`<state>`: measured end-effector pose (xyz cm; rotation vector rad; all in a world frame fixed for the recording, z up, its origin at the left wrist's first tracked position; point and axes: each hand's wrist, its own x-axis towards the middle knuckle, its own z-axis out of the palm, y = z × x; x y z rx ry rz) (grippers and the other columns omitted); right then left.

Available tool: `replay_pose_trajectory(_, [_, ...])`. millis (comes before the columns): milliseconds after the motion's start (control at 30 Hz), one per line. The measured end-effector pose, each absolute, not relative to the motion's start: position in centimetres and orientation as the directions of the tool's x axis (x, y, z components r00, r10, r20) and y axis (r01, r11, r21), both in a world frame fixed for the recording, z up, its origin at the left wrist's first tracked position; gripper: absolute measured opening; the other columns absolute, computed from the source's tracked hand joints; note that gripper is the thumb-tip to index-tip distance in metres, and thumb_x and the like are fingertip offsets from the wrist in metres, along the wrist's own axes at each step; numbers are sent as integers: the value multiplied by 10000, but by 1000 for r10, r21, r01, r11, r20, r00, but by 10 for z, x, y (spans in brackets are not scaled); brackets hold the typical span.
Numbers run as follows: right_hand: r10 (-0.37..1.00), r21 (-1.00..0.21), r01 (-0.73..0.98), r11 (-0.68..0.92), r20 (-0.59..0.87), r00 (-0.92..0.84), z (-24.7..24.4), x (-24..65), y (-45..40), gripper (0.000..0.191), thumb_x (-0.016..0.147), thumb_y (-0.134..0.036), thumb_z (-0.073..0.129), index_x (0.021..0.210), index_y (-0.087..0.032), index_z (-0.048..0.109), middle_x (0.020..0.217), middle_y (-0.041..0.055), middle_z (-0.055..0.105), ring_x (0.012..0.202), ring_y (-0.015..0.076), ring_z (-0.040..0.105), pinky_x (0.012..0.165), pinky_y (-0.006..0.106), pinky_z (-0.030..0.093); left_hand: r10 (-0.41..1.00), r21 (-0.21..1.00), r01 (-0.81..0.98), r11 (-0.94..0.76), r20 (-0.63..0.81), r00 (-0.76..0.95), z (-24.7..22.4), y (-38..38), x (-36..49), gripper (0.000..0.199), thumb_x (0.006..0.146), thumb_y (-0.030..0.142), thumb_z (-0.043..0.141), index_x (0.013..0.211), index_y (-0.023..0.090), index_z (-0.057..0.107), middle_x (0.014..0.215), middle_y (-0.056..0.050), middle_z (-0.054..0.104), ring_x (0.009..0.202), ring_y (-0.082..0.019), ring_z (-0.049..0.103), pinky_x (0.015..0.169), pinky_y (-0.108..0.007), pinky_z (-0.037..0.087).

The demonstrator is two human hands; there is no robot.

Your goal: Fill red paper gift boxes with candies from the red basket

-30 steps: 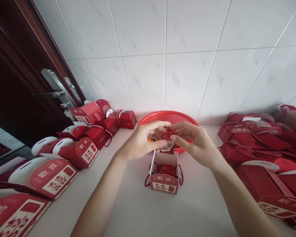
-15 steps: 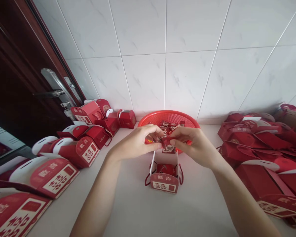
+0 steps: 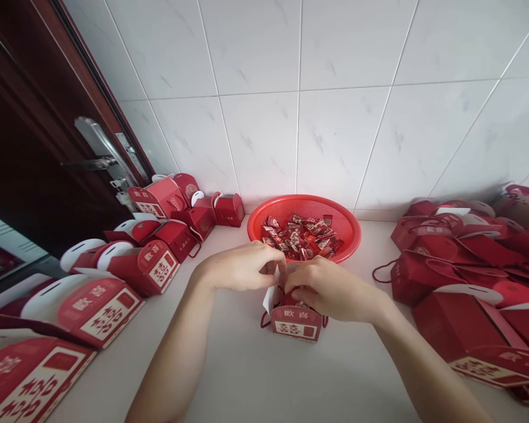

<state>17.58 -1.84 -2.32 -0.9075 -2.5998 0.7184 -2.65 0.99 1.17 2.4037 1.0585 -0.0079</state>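
Observation:
A small red candy box (image 3: 296, 330) with white panels, Chinese characters and dark red cord handles stands upright on the white surface, its top open. My left hand (image 3: 242, 267) is at the box's back left corner, fingers bent and closed beside the white flap; what they grip, if anything, is hidden. My right hand (image 3: 335, 288) reaches over the opening with its fingers curled down into the box, and its fingertips and anything in them are mostly hidden. Just behind the box sits a red plastic basket (image 3: 350, 226) holding many wrapped candies (image 3: 302, 238).
Rows of red boxes (image 3: 158, 267) line the left side, beside a dark door with a metal handle (image 3: 99, 147). More red boxes (image 3: 458, 329), some flattened or piled, fill the right side. A white tiled wall (image 3: 264, 141) closes off the back.
Both hands have come down from in front of the basket to the box opening. The red candy packets they held are now out of clear sight, and the basket's candies show fully.

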Motion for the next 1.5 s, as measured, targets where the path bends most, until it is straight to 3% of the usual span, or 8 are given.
replay_pose_trajectory(233, [697, -416, 574, 705, 257, -670, -14, 187, -26, 321, 899, 3, 481, 951, -195, 727, 832, 40, 695, 728, 142, 593, 629, 241, 369, 714, 504, 655, -563, -104, 693, 16, -3, -29, 160, 800, 113, 556, 875, 191, 674, 765, 16, 667, 670, -130, 593, 566, -218, 399])
replay_pose_trajectory(467, [761, -387, 659, 645, 244, -601, -3, 193, -39, 201, 902, -58, 532, 919, -185, 687, 726, 16, 655, 586, 117, 499, 542, 238, 297, 698, 527, 609, -593, -42, 715, 17, -9, -28, 163, 815, 117, 565, 895, 188, 687, 799, 4, 694, 704, -136, 622, 599, -217, 438])
replay_pose_trajectory(567, [725, -412, 606, 680, 262, -637, -2, 193, -44, 187, 918, -86, 535, 932, -190, 689, 754, 26, 673, 615, 127, 541, 568, 240, 341, 648, 591, 525, -613, -6, 762, 18, -6, -31, 130, 832, 134, 572, 882, 179, 683, 830, -5, 717, 731, -134, 644, 644, -216, 471])
replay_pose_trajectory(833, [720, -473, 552, 687, 337, -606, 4, 201, -49, 213, 933, -121, 512, 945, -206, 707, 752, 34, 691, 640, 146, 583, 594, 253, 406, 643, 562, 498, -660, 79, 762, 19, 0, -31, 119, 837, 126, 557, 810, 186, 656, 792, 12, 696, 721, -122, 623, 656, -215, 463])
replay_pose_trajectory(1067, [757, -435, 632, 642, 228, -612, -1, 204, -39, 182, 904, -77, 540, 839, -205, 653, 665, -3, 633, 558, 115, 505, 544, 249, 314, 630, 562, 570, -600, -107, 769, 4, 7, -18, 223, 809, 94, 549, 940, 198, 696, 854, 2, 719, 749, -144, 640, 622, -217, 433])
replay_pose_trajectory(1200, [772, -369, 687, 626, 169, -612, -6, 206, -36, 217, 879, -42, 545, 728, -197, 551, 606, -25, 577, 515, 101, 426, 510, 263, 228, 649, 482, 654, -584, -207, 732, 2, 7, -12, 294, 792, 72, 533, 975, 186, 733, 887, -16, 738, 733, -150, 624, 613, -231, 413])
replay_pose_trajectory(1400, [782, -375, 703, 605, 111, -614, -7, 206, -32, 245, 839, -1, 541, 687, -193, 553, 593, -20, 564, 519, 104, 446, 509, 275, 220, 611, 447, 655, -609, -262, 747, -1, 7, -5, 305, 770, 96, 534, 944, 207, 758, 754, 12, 695, 610, -132, 548, 538, -231, 362])
replay_pose_trajectory(1500, [787, -356, 717, 599, 100, -609, -6, 206, -31, 256, 815, 9, 537, 663, -196, 516, 583, -22, 550, 514, 105, 438, 504, 276, 218, 603, 428, 660, -617, -281, 746, -7, 8, -4, 429, 723, 54, 538, 1050, 223, 758, 815, 11, 734, 654, -145, 585, 571, -230, 392])
